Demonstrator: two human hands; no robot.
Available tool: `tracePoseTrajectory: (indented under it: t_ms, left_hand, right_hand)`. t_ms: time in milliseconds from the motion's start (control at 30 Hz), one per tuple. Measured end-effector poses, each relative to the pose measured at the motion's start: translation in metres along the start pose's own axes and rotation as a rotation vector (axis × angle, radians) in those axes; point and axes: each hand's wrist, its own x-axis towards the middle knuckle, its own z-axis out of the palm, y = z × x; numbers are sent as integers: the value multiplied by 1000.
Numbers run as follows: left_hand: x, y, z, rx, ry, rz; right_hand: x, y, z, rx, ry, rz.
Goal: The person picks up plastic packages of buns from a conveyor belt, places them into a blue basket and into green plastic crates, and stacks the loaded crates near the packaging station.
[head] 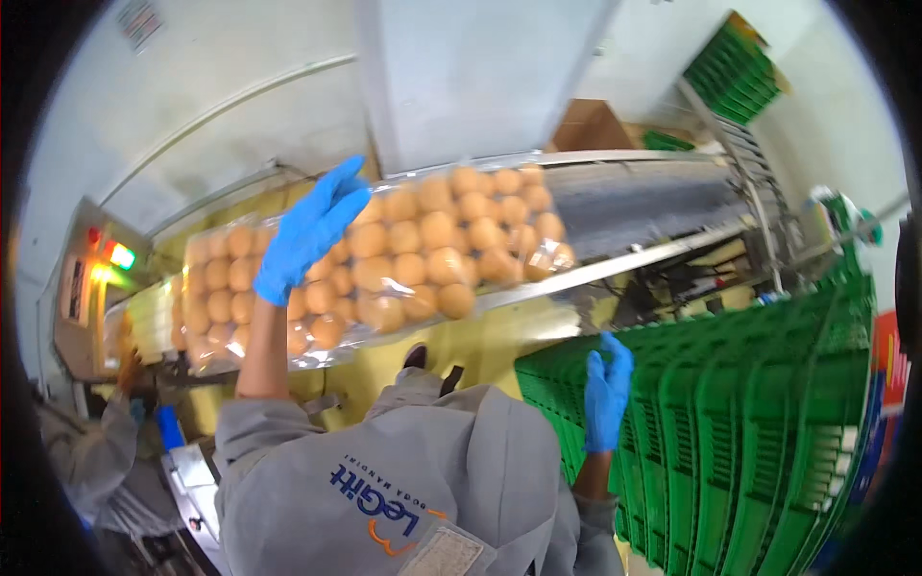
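Clear plastic packs of round, light brown buns (pixel 425 245) lie in rows along a conveyor that crosses in front of me. My left hand (pixel 313 227), in a blue glove, is over the packs with its fingers extended; whether it touches the film I cannot tell. My right hand (pixel 606 392), also in a blue glove, is beside the green plastic crates (pixel 742 403), fingers apart and holding nothing. More buns under film (pixel 223 277) lie to the left, nearer the machine.
A metal machine housing (pixel 90 288) with lit lamps stands at the left end. A co-worker's grey sleeve (pixel 119 439) shows at lower left. The dark conveyor belt (pixel 648 205) runs right between metal rails. A cardboard box (pixel 591 126) and more green crates (pixel 735 72) are behind.
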Motion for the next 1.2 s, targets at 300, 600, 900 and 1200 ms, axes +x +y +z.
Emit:
tracePoseTrajectory:
  t_ms: [300, 600, 900, 1200]
  left_hand:
    - [-60, -193, 1, -541, 42, -466]
    - [4, -249, 125, -591, -60, -644]
    - [-2, -294, 116, -870, -211, -495]
    - [-1, -219, 67, -827, -331, -461]
  right_hand:
    - [56, 36, 282, 64, -486, -16]
    - [66, 62, 347, 388, -798, 446]
    - [45, 24, 304, 768, -1047, 694]
    - [20, -32, 245, 918, -872, 718]
